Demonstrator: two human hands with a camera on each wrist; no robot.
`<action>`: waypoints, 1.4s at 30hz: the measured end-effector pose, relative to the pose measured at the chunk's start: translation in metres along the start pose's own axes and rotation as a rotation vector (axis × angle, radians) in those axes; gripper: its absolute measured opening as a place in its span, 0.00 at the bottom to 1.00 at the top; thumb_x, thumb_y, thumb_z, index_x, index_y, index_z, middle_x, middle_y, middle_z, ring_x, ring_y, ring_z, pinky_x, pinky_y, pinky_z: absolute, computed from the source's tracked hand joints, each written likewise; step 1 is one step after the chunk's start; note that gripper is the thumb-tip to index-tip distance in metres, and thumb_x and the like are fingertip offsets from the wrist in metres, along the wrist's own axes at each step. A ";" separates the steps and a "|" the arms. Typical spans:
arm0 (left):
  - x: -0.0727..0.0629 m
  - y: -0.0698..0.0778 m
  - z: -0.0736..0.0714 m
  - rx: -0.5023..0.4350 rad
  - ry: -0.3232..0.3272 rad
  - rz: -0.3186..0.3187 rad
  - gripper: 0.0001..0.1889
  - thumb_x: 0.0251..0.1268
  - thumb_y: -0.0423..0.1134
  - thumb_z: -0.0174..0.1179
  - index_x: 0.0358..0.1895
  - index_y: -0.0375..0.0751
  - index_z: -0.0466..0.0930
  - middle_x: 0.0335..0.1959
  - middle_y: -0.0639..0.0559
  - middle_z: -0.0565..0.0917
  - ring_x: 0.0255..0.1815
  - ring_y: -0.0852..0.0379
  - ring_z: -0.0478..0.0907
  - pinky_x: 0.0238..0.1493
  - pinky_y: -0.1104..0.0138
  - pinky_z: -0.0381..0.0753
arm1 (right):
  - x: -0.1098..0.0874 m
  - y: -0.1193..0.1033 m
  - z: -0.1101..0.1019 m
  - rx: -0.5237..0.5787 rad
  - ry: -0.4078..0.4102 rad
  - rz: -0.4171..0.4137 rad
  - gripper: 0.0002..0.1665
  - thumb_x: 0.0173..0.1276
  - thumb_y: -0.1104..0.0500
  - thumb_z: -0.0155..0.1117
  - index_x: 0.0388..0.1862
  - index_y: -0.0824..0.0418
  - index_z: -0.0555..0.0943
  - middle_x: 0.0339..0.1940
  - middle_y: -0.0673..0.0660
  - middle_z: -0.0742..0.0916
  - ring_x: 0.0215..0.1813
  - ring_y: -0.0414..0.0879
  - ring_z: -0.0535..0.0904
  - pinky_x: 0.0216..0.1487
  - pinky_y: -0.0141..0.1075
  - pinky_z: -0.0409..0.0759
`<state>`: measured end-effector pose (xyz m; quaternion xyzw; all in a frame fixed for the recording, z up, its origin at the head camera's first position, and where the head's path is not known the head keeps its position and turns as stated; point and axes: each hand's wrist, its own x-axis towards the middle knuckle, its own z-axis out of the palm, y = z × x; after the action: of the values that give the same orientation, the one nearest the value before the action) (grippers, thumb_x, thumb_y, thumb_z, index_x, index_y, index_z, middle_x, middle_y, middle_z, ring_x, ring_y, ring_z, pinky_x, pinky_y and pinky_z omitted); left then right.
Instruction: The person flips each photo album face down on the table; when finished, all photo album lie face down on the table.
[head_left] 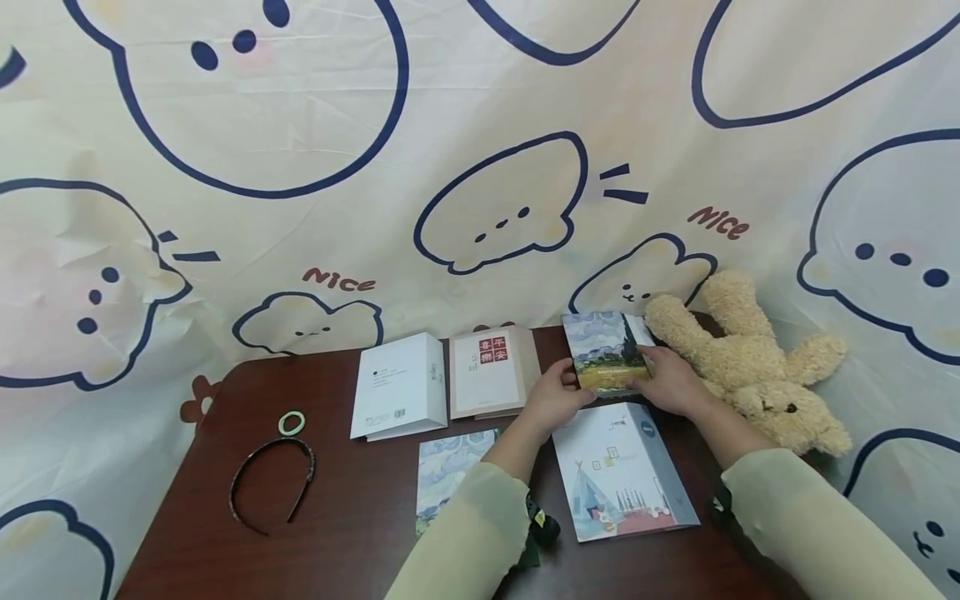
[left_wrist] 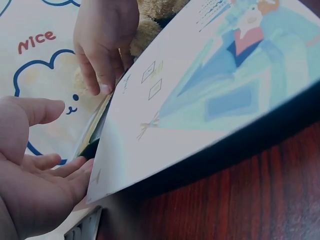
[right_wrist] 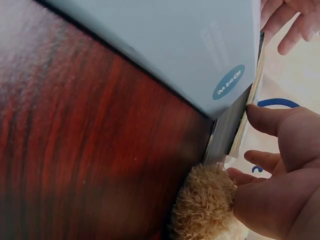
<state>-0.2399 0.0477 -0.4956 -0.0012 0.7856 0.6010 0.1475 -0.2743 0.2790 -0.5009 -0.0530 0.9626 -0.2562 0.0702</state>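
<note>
A book with a painted landscape cover (head_left: 600, 354) is at the back right of the table, a pale strip showing along its right side. My right hand (head_left: 675, 382) holds its right edge, with the thumb at the edge in the right wrist view. My left hand (head_left: 557, 396) touches the lower left edge; the left wrist view shows its thumb standing apart from its loosely extended fingers. Just in front lies a white book with a tent drawing (head_left: 615, 475) and a blue-grey spine. The plush bear (head_left: 750, 358) lies right beside my right hand.
Left of my hands are a beige book with red characters (head_left: 487, 375) and a white book (head_left: 401, 387). Another painted cover (head_left: 453, 467) lies partly under my left sleeve. Farther left are a dark headband (head_left: 273, 446) and a green ring (head_left: 292, 423). A printed cloth backs the table.
</note>
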 end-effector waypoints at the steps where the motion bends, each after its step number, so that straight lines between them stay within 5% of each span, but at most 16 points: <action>1: 0.001 0.000 0.001 -0.003 -0.002 0.000 0.39 0.67 0.40 0.69 0.79 0.41 0.64 0.65 0.42 0.78 0.65 0.47 0.78 0.59 0.55 0.82 | 0.000 0.000 0.000 0.001 -0.007 -0.001 0.45 0.74 0.50 0.65 0.77 0.77 0.61 0.74 0.80 0.67 0.74 0.76 0.62 0.71 0.67 0.63; 14: 0.007 -0.007 0.002 0.001 -0.013 0.002 0.38 0.66 0.41 0.69 0.78 0.40 0.66 0.61 0.43 0.81 0.58 0.49 0.81 0.56 0.55 0.83 | 0.003 -0.005 -0.001 -0.006 -0.044 0.037 0.43 0.74 0.51 0.65 0.75 0.80 0.64 0.73 0.80 0.68 0.74 0.75 0.63 0.73 0.66 0.63; 30: 0.005 -0.011 -0.013 0.017 0.002 0.012 0.38 0.65 0.41 0.69 0.77 0.36 0.66 0.58 0.41 0.83 0.52 0.51 0.83 0.55 0.56 0.83 | 0.005 -0.024 0.010 -0.032 -0.052 -0.008 0.43 0.73 0.51 0.68 0.73 0.80 0.67 0.71 0.80 0.72 0.72 0.74 0.67 0.71 0.64 0.67; 42: 0.000 -0.007 -0.022 0.002 0.022 0.015 0.38 0.65 0.40 0.70 0.77 0.38 0.67 0.55 0.43 0.83 0.50 0.53 0.82 0.51 0.58 0.84 | 0.007 -0.031 0.011 -0.002 -0.078 0.031 0.44 0.72 0.48 0.67 0.74 0.77 0.67 0.72 0.78 0.71 0.73 0.73 0.67 0.70 0.64 0.67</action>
<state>-0.2436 0.0243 -0.4974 -0.0018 0.7878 0.6011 0.1343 -0.2771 0.2458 -0.4951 -0.0481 0.9601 -0.2519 0.1114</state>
